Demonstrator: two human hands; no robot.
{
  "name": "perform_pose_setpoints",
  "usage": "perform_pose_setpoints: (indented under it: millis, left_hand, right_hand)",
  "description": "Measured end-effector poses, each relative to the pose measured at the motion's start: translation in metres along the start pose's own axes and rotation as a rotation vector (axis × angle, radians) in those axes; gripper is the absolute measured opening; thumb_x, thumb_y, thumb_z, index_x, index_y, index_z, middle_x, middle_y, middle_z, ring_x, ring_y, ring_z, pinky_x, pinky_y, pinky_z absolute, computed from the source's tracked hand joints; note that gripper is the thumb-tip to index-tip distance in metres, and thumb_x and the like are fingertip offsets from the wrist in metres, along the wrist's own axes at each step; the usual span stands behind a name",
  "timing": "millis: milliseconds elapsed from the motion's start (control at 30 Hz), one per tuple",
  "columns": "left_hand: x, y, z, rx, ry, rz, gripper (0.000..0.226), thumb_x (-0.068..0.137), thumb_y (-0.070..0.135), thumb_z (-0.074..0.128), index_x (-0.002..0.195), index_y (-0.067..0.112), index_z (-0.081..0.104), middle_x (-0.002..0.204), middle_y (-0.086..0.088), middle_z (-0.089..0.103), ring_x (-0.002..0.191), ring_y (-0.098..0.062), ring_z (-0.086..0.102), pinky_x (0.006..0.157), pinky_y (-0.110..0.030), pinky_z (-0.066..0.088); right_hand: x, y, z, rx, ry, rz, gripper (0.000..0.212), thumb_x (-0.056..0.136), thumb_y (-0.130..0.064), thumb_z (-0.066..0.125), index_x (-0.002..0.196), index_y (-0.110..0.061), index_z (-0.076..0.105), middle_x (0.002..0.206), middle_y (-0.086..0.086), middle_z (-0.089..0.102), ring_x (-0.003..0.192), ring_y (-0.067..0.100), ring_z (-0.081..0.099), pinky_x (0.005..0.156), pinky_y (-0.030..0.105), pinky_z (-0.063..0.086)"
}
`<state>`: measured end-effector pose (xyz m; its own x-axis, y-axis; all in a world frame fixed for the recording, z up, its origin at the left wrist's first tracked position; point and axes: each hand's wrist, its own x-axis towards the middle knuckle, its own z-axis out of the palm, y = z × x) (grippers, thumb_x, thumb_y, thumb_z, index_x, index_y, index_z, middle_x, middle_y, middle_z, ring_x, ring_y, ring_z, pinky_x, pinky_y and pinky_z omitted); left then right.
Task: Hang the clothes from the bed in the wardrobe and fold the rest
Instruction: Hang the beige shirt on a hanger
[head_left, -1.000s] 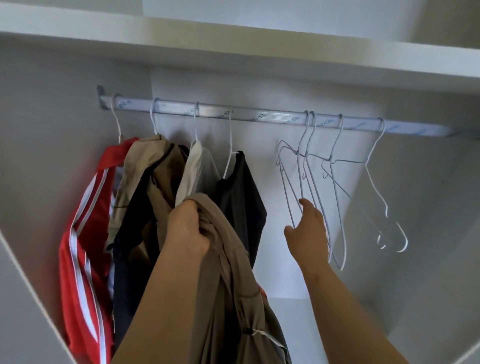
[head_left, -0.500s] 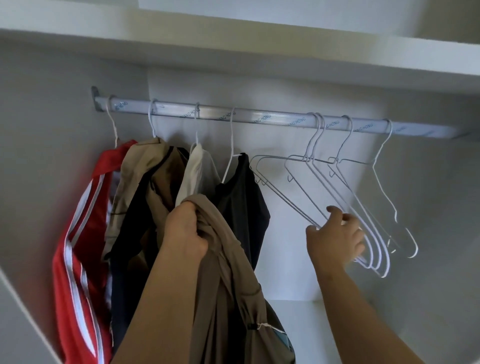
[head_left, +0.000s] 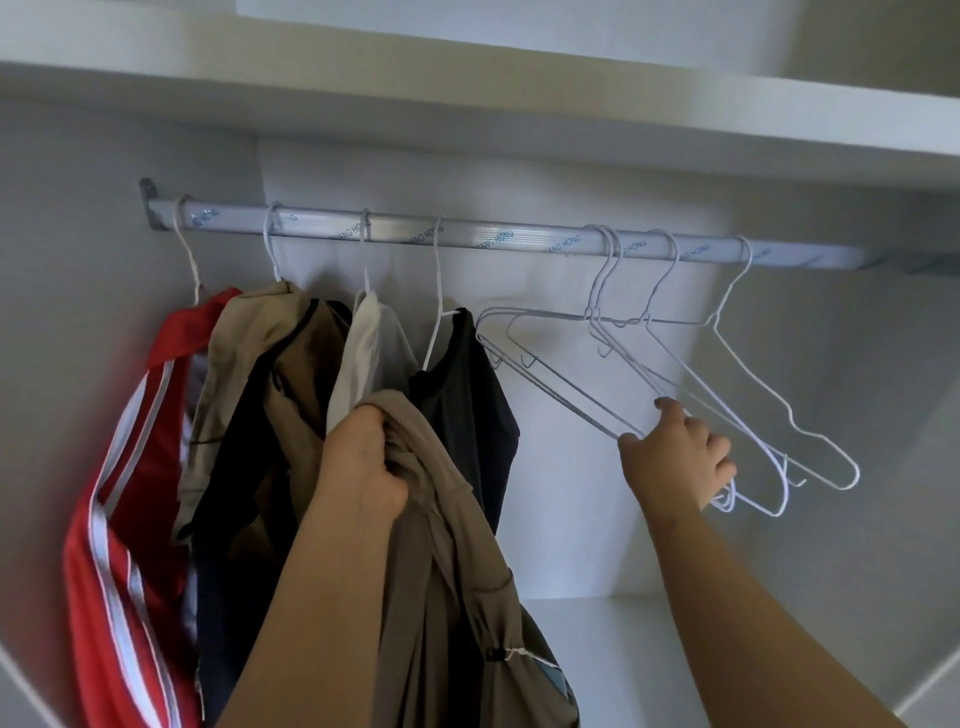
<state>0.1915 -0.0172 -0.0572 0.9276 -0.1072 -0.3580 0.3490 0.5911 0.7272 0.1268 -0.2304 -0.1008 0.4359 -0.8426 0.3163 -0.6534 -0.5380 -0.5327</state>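
My left hand (head_left: 363, 462) grips a bunched khaki garment (head_left: 447, 597) that hangs down in front of the clothes on the rail. My right hand (head_left: 680, 457) is curled round the lower bars of several empty white wire hangers (head_left: 737, 384), which hang on the silver rail (head_left: 493, 239) and swing tilted to the right. Hung at the left of the rail are a red jacket with white stripes (head_left: 124, 519), a tan and dark garment (head_left: 254, 415), a cream one (head_left: 371, 353) and a dark one (head_left: 467, 405).
A white shelf (head_left: 519, 114) runs just above the rail. The wardrobe's white back wall (head_left: 571, 519) and a lower white shelf (head_left: 623, 649) show behind my arms. The right stretch of the rail beyond the last hanger carries nothing.
My right hand has moved right and closed on the empty hangers, swinging them from edge-on to slanted towards the right. My left hand keeps its hold on the khaki garment.
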Motion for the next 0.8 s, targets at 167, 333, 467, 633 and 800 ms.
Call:
perform_pose_setpoints:
  millis: [167,333,467,633,800]
  left_hand:
    - [0.004,0.002,-0.005,-0.124,-0.073,0.002,0.039,0.100,0.013,0.034,0.136,0.002,0.042,0.086,-0.007,0.056,0.075,-0.018,0.055,0.072,-0.023,0.049]
    - [0.009,0.002,-0.009,-0.165,-0.032,0.010,0.027,0.099,0.015,0.038,0.116,0.007,0.057,0.065,-0.003,0.058,0.057,-0.011,0.056,0.052,-0.018,0.049]
    - [0.012,0.005,-0.012,-0.071,-0.012,-0.011,0.018,0.096,0.013,0.045,0.083,0.009,0.057,0.076,-0.005,0.055,0.065,-0.014,0.052,0.060,-0.025,0.047]
    - [0.012,0.006,-0.011,-0.084,-0.031,0.004,0.030,0.097,0.013,0.043,0.123,0.003,0.054,0.077,-0.005,0.054,0.066,-0.014,0.051,0.064,-0.025,0.047]
    - [0.010,0.007,-0.011,-0.086,-0.038,-0.001,0.034,0.098,0.014,0.041,0.128,0.002,0.050,0.078,-0.006,0.053,0.067,-0.015,0.051,0.077,-0.030,0.047]
  right_hand:
    - [0.005,-0.006,-0.007,-0.008,0.034,-0.009,0.057,0.083,-0.018,0.056,0.137,-0.022,0.039,0.146,0.010,0.033,0.128,0.033,0.027,0.103,0.041,0.020]
    - [0.010,-0.009,-0.003,-0.007,-0.051,-0.022,0.049,0.087,-0.014,0.048,0.135,-0.022,0.042,0.134,0.011,0.049,0.122,0.033,0.036,0.100,0.040,0.024]
    - [0.010,-0.013,0.002,0.204,-0.078,-0.073,0.028,0.095,-0.015,0.041,0.117,-0.016,0.059,0.106,0.013,0.065,0.086,0.028,0.053,0.077,0.033,0.039]
    - [0.010,-0.023,0.007,0.451,-0.112,-0.065,0.026,0.095,-0.019,0.043,0.112,-0.013,0.063,0.100,0.015,0.068,0.082,0.029,0.060,0.073,0.033,0.048]
    - [0.006,-0.035,0.007,0.558,-0.131,-0.085,0.027,0.096,-0.020,0.045,0.112,-0.010,0.064,0.100,0.014,0.069,0.062,0.014,0.053,0.053,0.020,0.035]
